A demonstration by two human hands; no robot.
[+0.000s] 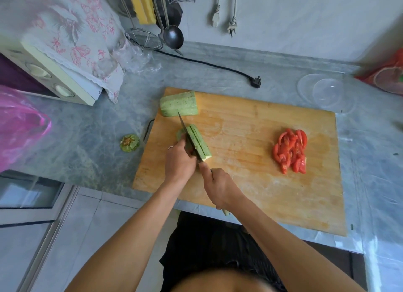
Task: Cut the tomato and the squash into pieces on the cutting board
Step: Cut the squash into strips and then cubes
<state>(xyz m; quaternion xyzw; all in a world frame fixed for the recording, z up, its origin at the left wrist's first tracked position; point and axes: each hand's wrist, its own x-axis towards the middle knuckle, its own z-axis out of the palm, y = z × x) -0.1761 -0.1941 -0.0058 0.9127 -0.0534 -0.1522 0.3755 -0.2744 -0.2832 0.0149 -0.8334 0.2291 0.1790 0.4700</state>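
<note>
Head view: left hand (178, 160) steadies one squash piece (199, 142), right hand (220, 188) grips one knife (187, 134).

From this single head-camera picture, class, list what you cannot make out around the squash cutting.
- Knife handle: head view, wrapped by the right hand; only its end shows.
- Left hand fingertips: hidden behind the knife and the squash piece being cut.
- Underside of the other squash piece: faces the cutting board.
- Red object at the right edge: cut off and blurred.
</note>
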